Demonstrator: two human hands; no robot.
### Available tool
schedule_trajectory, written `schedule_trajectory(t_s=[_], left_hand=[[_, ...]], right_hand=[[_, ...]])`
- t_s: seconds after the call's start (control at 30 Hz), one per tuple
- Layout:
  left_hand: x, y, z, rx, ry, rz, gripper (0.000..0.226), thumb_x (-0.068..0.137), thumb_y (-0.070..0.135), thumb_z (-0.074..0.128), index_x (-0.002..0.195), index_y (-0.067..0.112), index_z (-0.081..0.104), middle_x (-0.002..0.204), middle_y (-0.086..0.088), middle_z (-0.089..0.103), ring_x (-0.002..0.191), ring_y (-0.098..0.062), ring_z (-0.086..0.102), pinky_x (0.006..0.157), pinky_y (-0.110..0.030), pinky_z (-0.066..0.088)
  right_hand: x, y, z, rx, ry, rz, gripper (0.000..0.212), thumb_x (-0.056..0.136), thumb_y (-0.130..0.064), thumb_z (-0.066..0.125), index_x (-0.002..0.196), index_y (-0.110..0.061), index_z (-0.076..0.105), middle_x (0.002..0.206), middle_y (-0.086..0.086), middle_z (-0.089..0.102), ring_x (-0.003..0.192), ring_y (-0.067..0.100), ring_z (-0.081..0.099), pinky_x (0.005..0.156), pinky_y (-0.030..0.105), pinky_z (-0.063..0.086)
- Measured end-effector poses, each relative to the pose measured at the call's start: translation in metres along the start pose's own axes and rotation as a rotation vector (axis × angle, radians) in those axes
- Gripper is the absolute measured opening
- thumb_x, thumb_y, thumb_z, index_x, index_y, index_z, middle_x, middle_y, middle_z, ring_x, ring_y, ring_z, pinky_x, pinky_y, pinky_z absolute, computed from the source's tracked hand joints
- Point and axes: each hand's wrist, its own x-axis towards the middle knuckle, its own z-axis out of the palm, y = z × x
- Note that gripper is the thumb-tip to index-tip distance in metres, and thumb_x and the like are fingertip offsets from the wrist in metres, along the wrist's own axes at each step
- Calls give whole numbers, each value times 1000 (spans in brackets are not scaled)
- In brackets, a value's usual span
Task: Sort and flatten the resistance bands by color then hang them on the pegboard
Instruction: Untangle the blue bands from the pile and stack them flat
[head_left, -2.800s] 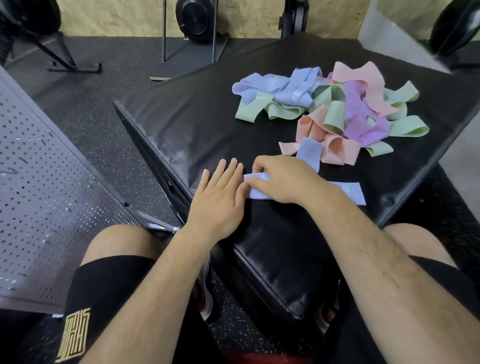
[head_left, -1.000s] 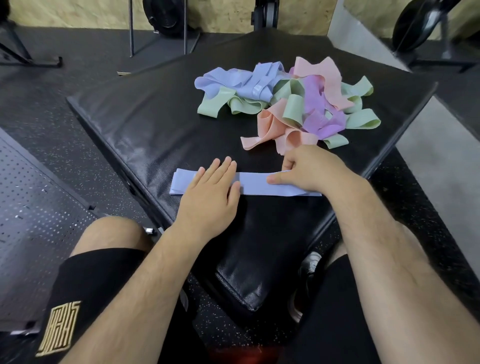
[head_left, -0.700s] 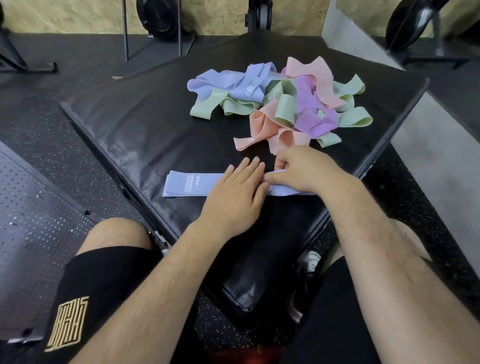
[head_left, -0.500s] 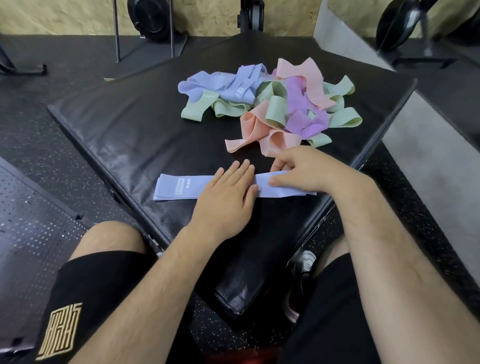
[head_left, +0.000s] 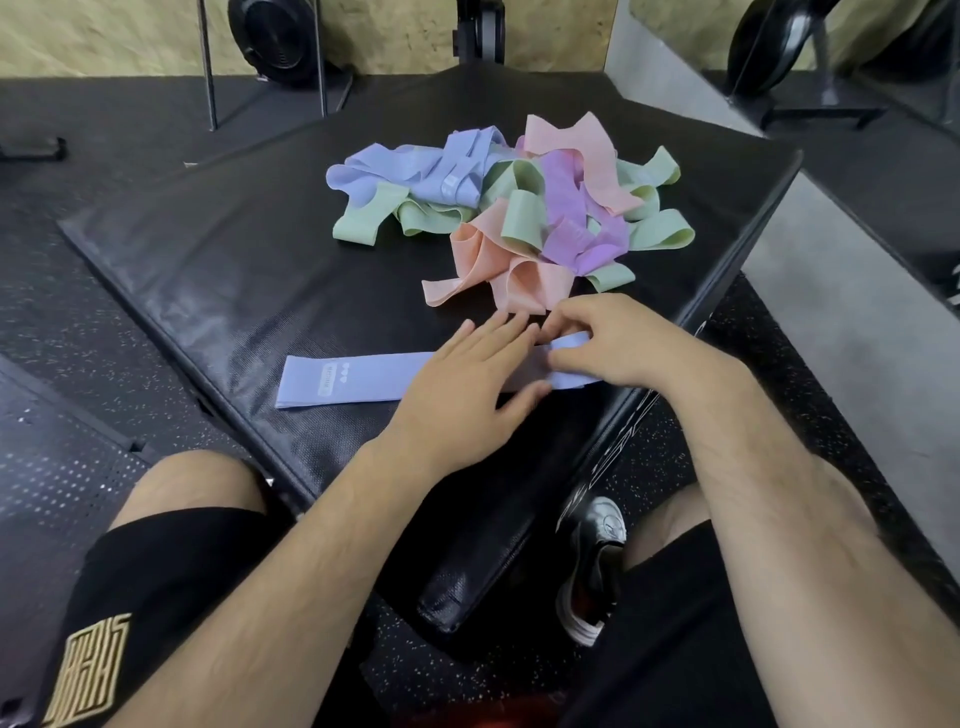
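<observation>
pressing down on the blue band (head_left: 358, 376), left hand (head_left: 467, 384) flat, fingers straight. right hand (head_left: 618, 343) fingers curled, pinching the band's right end. band lies flat near the worktop (head_left: 234, 260) front edge; tangled pile (head_left: 519, 208) of mixed-color bands just beyond.

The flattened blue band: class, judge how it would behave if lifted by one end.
Probably floppy: the blue band bends up where the right hand pinches its end. Likely thin and light: it lies flat under the left hand. Unlikely to roll, being a flat strip.
</observation>
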Motion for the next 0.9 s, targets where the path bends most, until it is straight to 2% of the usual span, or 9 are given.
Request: schedule_trajectory(t_s=[0.07,0.13,0.2,0.27,0.3,0.43,0.6,0.77,0.9], left_hand=[[3,-2,4,-38,-53,-2,60,99,49,51,152,20,43,159,2,38,151,-16,26,123,-31,10],[3,-6,5,-111,-33,-19,52,98,43,60,145,22,54,151,3,49,144,-16,37,122,-35,20],[2,-8,5,-127,24,6,42,97,37,64,136,22,63,140,1,59,131,-17,49,115,-36,35],[3,-8,6,-123,45,6,37,95,34,66,131,23,67,135,1,62,125,-18,53,107,-34,43],[3,-8,7,-120,49,-4,36,95,33,67,130,23,68,135,1,62,125,-18,54,105,-35,45],[3,-11,9,-110,72,-21,33,94,31,69,126,24,70,132,0,64,123,-21,56,102,-40,48],[2,-11,10,-87,98,-8,33,94,37,62,124,25,71,131,1,64,122,-21,56,99,-45,49],[0,-12,10,-91,77,-16,38,95,47,49,123,33,71,133,3,62,123,-20,55,98,-45,48],[-1,-10,10,-87,84,-24,37,94,47,51,123,35,70,137,5,59,126,-19,53,101,-42,46]], right_hand=[[-2,3,-1,58,-5,1,14,84,-24,75,97,-27,72,91,-9,68,73,1,56,66,20,41],[-4,7,-3,105,-6,17,17,84,-15,68,96,-27,71,87,-8,68,63,-3,55,63,18,43],[-5,12,-7,130,7,40,21,83,-9,62,91,-26,70,80,-7,65,56,-1,53,61,23,47],[-7,15,-10,151,17,55,21,82,-6,61,86,-25,69,73,-6,61,59,9,55,62,33,53],[-7,16,-10,160,19,53,21,82,-5,61,86,-24,69,70,-7,60,59,11,56,61,33,55],[-9,14,-8,147,20,28,16,85,-4,66,89,-19,72,62,-8,56,54,9,53,55,19,46],[-7,19,-7,16,48,-53,7,84,-19,78,89,-24,78,104,-10,60,83,9,59,81,24,48],[-10,15,-6,-22,4,-99,14,81,-26,83,93,-24,79,105,-8,60,91,13,60,88,31,50],[-9,16,-3,-51,23,-127,13,81,-30,82,93,-29,77,105,-9,58,100,13,56,91,30,47]])
